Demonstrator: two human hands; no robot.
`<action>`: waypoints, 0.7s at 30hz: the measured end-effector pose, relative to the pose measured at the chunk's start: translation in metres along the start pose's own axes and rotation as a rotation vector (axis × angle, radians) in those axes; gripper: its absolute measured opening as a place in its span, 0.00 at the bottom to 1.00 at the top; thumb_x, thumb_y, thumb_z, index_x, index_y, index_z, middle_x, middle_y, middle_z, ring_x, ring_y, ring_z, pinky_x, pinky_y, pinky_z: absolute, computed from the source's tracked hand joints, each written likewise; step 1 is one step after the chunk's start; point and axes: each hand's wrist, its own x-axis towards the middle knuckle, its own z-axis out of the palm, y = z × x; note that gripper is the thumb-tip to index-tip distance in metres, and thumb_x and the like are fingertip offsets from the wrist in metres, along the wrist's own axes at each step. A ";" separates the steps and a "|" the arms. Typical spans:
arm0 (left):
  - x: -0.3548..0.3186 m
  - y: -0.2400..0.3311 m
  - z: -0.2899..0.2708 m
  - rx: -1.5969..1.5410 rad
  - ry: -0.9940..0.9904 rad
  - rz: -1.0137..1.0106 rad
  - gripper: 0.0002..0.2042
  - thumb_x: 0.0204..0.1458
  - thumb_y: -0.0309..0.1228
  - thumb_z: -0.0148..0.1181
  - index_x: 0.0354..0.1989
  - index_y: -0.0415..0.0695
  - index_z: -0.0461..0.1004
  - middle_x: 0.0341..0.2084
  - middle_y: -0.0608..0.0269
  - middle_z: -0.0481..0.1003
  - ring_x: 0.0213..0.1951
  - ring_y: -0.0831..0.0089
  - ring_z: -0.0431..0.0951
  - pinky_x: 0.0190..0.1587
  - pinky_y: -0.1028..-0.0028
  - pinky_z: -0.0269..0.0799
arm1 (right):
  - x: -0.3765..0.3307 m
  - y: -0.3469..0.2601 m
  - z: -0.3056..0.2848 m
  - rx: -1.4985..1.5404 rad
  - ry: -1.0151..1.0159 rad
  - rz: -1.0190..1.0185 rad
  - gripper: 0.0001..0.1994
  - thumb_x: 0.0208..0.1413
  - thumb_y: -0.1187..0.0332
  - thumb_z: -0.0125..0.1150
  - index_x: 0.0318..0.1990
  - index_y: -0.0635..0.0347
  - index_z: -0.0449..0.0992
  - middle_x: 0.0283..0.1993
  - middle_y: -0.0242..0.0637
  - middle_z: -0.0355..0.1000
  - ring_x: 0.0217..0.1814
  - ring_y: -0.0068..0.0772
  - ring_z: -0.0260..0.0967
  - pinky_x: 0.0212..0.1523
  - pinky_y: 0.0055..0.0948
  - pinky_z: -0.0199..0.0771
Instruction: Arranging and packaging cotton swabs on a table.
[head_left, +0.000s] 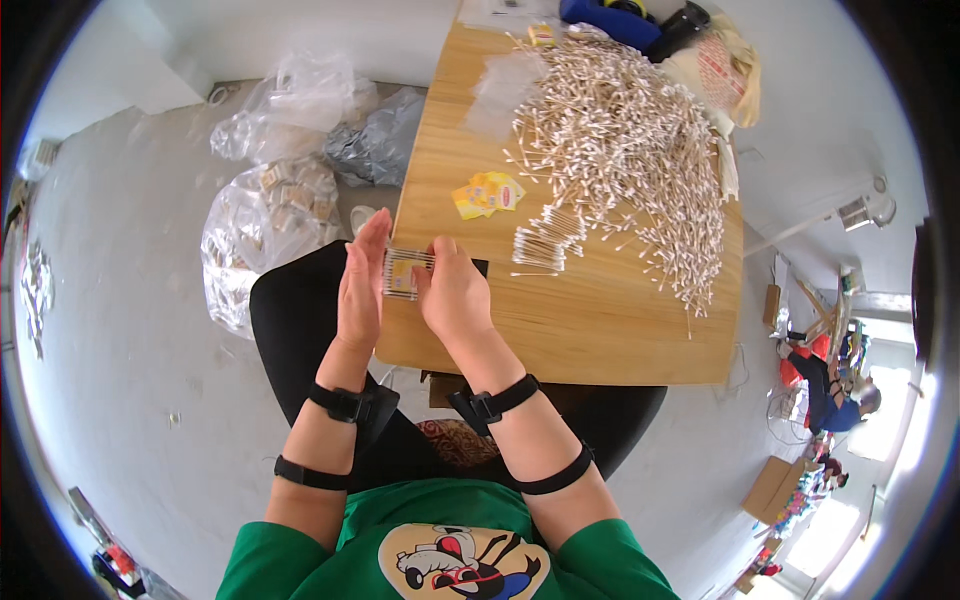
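My right hand (pixel 458 295) grips a flat bundle of cotton swabs (pixel 394 290) above the table's near left edge, thumb on the near side. A small yellow card (pixel 404 272) shows on the bundle's face. My left hand (pixel 361 295) is held upright and flat, fingers stretched, its palm at the swabs' left ends; whether it touches them I cannot tell. Right of the bundle, a small row of cotton swabs (pixel 545 242) lies on the wooden table (pixel 590 335). Several yellow cards (pixel 488 194) lie fanned beyond my hands. A large heap of loose cotton swabs (pixel 625 140) covers the table's far right.
Clear plastic sheets (pixel 503 92) lie left of the heap. A blue object (pixel 610 15) and a cloth bag (pixel 715 70) sit at the back. Clear bags of packs (pixel 270 225) and a grey bag (pixel 378 140) stand on the floor at left. A person (pixel 835 400) sits far right.
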 end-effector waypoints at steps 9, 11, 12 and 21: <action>-0.010 -0.027 0.054 1.152 -0.395 0.440 0.19 0.60 0.27 0.57 0.59 0.38 0.71 0.60 0.47 0.70 0.64 0.51 0.67 0.67 0.57 0.61 | -0.029 0.110 -0.087 -0.249 0.419 -0.272 0.08 0.52 0.77 0.62 0.39 0.58 0.80 0.42 0.39 0.73 0.46 0.48 0.69 0.49 0.42 0.72; -0.009 -0.040 0.083 1.224 -0.488 0.475 0.20 0.59 0.27 0.57 0.60 0.39 0.70 0.62 0.49 0.69 0.65 0.53 0.66 0.68 0.56 0.60 | -0.032 0.123 -0.089 -0.287 0.414 -0.301 0.12 0.51 0.77 0.61 0.44 0.58 0.80 0.48 0.39 0.73 0.50 0.49 0.69 0.52 0.43 0.70; -0.008 -0.047 0.094 1.300 -0.523 0.506 0.21 0.59 0.29 0.58 0.62 0.40 0.70 0.64 0.52 0.67 0.67 0.54 0.65 0.69 0.55 0.59 | -0.033 0.124 -0.090 -0.309 0.403 -0.303 0.13 0.51 0.77 0.62 0.46 0.57 0.79 0.50 0.39 0.72 0.51 0.49 0.69 0.53 0.43 0.70; -0.030 -0.071 0.096 1.609 -0.595 0.566 0.25 0.60 0.36 0.57 0.65 0.43 0.67 0.67 0.56 0.63 0.70 0.60 0.60 0.71 0.56 0.54 | -0.051 0.147 -0.088 -0.190 0.353 -0.280 0.14 0.51 0.76 0.63 0.46 0.57 0.78 0.50 0.38 0.71 0.52 0.47 0.69 0.54 0.43 0.69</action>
